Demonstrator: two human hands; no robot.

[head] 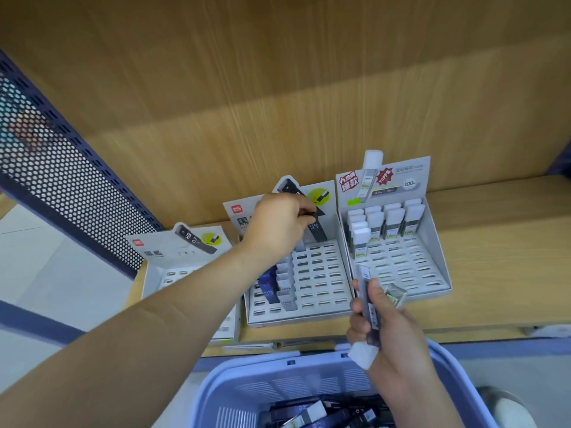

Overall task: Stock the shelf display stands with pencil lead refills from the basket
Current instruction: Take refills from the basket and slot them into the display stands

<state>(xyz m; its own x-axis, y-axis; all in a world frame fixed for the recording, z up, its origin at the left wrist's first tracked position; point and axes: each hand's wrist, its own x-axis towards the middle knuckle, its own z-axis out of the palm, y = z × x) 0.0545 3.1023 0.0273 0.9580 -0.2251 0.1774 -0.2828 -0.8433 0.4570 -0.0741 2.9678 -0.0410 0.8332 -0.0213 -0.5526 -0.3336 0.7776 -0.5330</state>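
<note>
Three white cardboard display stands sit on the wooden shelf: a left stand (173,273), a middle stand (321,273) and a right stand (426,242). My left hand (278,223) reaches over the middle stand's back rows, its fingers pinched on a dark lead refill (316,227). A column of dark and grey refills (282,282) fills the middle stand's left side. My right hand (389,329) holds several refill tubes (369,307) upright, one with a white cap, above the basket. The right stand's back rows hold white-capped refills (383,220). The blue basket (247,387) below contains more refills (321,415).
A perforated blue metal side panel (61,180) bounds the shelf on the left. The wooden back wall rises behind the stands. Bare shelf surface (500,242) extends to the right of the right stand. A shoe (506,406) shows at the bottom right.
</note>
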